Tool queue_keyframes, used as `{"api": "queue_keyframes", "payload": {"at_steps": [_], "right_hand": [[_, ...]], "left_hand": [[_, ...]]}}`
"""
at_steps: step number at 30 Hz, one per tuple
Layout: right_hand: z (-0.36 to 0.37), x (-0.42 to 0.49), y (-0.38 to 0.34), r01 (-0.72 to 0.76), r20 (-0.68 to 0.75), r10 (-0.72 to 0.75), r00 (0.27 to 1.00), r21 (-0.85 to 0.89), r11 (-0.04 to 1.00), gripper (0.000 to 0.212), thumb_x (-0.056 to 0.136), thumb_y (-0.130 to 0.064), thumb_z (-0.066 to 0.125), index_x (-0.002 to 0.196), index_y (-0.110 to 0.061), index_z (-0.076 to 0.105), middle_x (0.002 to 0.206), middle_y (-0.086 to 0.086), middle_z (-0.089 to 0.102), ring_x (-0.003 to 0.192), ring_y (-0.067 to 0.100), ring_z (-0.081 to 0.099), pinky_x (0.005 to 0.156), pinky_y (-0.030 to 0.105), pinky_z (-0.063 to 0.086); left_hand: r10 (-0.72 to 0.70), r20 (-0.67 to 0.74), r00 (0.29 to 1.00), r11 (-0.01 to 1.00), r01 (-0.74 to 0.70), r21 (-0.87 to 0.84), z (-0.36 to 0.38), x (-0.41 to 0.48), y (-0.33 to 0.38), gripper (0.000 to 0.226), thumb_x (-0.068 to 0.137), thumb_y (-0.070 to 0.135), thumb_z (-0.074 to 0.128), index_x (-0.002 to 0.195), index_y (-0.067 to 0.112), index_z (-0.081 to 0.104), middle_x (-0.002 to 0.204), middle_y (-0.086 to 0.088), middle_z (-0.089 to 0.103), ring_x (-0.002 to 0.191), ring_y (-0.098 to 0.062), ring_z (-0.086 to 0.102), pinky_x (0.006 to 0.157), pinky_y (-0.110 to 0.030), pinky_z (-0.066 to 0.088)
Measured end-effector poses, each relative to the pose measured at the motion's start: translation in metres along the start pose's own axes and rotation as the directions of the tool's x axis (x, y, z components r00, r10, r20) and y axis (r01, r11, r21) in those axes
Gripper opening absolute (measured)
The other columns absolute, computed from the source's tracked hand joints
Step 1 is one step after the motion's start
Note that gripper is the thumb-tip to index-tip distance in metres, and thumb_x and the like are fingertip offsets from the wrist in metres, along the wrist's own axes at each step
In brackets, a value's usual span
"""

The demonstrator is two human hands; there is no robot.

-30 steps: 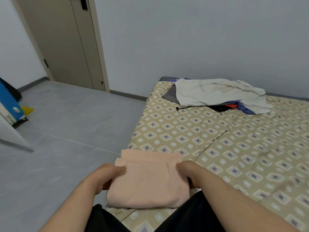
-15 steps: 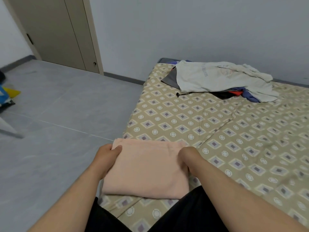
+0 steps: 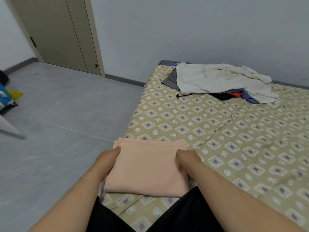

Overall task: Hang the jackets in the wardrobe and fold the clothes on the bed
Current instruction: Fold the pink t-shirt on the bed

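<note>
A folded peach cloth (image 3: 147, 168) lies flat at the near left corner of the bed (image 3: 217, 148), which has a beige diamond-patterned sheet. My left hand (image 3: 108, 159) grips the cloth's left edge, thumb on top and fingers tucked beneath. My right hand (image 3: 185, 159) holds the right edge the same way; its fingers are hidden under the fabric. At the far end of the bed sits a loose pile of clothes (image 3: 217, 81), a pale grey-white shirt on top of dark grey, black, red and blue garments.
Grey tiled floor (image 3: 58, 123) stretches to the left of the bed. A beige door (image 3: 58, 30) stands in the far left wall. Blue and yellow items (image 3: 8, 97) and a white panel (image 3: 8, 128) sit at the left edge. My dark trousers fill the bottom.
The top flap of the peach cloth has been laid down flat. My hands have slid to grip its left and right edges. The view has shifted slightly.
</note>
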State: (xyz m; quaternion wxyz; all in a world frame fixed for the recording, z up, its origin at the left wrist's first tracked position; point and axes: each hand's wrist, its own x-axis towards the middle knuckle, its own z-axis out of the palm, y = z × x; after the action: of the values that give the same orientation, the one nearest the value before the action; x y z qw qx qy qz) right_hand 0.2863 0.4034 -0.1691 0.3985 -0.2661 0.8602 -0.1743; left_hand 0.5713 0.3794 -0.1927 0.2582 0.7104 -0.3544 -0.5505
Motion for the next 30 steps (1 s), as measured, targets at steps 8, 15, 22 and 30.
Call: {"api": "queue_keyframes", "payload": {"at_steps": [8,15,22,30], "right_hand": [[-0.009,-0.035,0.005,-0.002,0.257,0.022,0.966,-0.079,0.997,0.03,0.092,-0.018,0.05,0.12,-0.006,0.051,0.12,0.011,0.055,0.111,0.031,0.054,0.103,0.041,0.045],[-0.024,-0.051,0.008,-0.191,0.554,0.128,0.822,0.057,0.98,0.018,0.083,-0.013,0.072,0.094,-0.013,0.058,0.07,0.002,0.06,0.065,0.015,0.053,0.055,0.024,0.04],[-0.03,-0.057,0.01,-0.219,0.548,0.095,0.831,0.165,0.962,0.015,0.096,-0.001,0.052,0.085,-0.009,0.06,0.062,0.004,0.057,0.047,0.009,0.05,0.036,0.013,0.038],[-0.023,-0.052,0.016,-0.138,0.336,0.153,0.929,-0.069,0.988,0.024,0.095,0.003,0.032,0.082,-0.004,0.051,0.073,0.011,0.05,0.057,0.018,0.042,0.045,0.023,0.038]], "left_hand": [[-0.197,0.201,0.959,0.98,0.192,0.046,-0.016,-0.033,-0.006,0.034,0.089,0.043,0.066,0.108,0.015,0.067,0.096,-0.007,0.076,0.091,-0.026,0.071,0.072,-0.033,0.054],[-0.294,0.286,0.912,0.955,0.291,0.052,-0.026,-0.053,-0.007,0.027,0.083,0.024,0.077,0.1,0.008,0.064,0.07,-0.006,0.064,0.054,-0.014,0.056,0.038,-0.019,0.043],[-0.221,0.266,0.938,0.957,0.261,-0.124,-0.013,-0.066,-0.005,0.024,0.086,0.0,0.07,0.106,0.001,0.059,0.107,-0.017,0.066,0.09,-0.028,0.068,0.049,-0.033,0.057],[-0.251,0.158,0.955,0.967,0.24,0.09,0.001,-0.073,-0.013,0.014,0.09,-0.004,0.06,0.099,0.005,0.054,0.103,-0.012,0.06,0.087,-0.025,0.064,0.044,-0.03,0.056]]}}
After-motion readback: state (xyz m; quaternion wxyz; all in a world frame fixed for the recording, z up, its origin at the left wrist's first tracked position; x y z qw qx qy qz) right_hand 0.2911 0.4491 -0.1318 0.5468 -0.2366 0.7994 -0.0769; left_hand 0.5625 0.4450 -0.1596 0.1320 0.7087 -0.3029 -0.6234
